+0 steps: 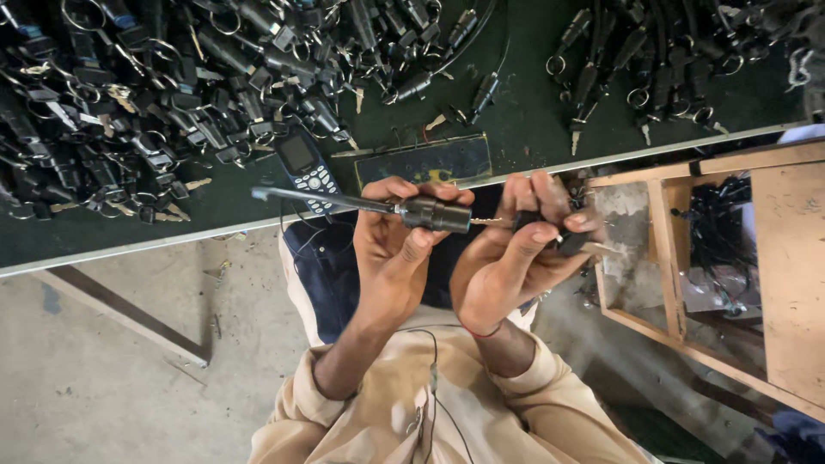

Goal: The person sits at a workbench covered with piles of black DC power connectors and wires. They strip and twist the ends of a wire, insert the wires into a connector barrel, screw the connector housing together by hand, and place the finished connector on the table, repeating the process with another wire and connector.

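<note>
My left hand (391,258) grips a black cylindrical lock barrel (434,213), from which a thin dark rod (318,199) sticks out to the left. My right hand (507,262) pinches a black-headed key (526,221) whose metal blade points at the barrel's end, touching or just entering it. A second black-headed key (574,244) lies under the same fingers. Both hands are held close together just in front of the table's edge, above my lap.
The green table (533,120) carries big heaps of black lock barrels and keys at the left (129,103) and the far right (653,60). A button phone (305,163) and a dark flat plate (425,161) lie near the edge. A wooden frame (670,258) stands at the right.
</note>
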`<state>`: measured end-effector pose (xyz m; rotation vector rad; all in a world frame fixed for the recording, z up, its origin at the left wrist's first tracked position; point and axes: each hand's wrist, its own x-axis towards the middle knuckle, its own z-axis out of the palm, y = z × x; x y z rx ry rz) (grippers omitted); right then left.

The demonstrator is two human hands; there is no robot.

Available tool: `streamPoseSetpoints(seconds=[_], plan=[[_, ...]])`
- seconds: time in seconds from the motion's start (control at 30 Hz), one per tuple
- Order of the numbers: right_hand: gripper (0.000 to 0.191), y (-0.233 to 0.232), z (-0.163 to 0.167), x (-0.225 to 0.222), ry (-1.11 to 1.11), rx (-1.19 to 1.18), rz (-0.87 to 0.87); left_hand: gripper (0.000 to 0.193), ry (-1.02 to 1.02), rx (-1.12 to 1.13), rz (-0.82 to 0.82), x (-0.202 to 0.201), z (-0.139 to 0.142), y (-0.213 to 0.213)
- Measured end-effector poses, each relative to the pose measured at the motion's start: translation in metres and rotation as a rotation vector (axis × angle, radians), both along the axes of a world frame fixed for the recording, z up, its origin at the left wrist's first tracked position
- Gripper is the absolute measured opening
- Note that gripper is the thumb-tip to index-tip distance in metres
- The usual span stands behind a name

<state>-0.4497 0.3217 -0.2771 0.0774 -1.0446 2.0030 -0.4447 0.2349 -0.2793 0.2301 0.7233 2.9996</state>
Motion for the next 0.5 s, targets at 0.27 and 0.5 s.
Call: streamPoseSetpoints(seconds=[0.27, 0.5], plan=[[0.026, -0.008, -0.024, 0.009, -0.303, 0.271, 0.087, 0.038, 0.173, -0.460, 0.170, 0.007, -0.013, -0.013], [0.035, 0.044, -0.049, 0.060, -0.726, 0.093, 0.665, 0.029, 0.426, -0.903, -0.020, -0.009, -0.012, -0.047]])
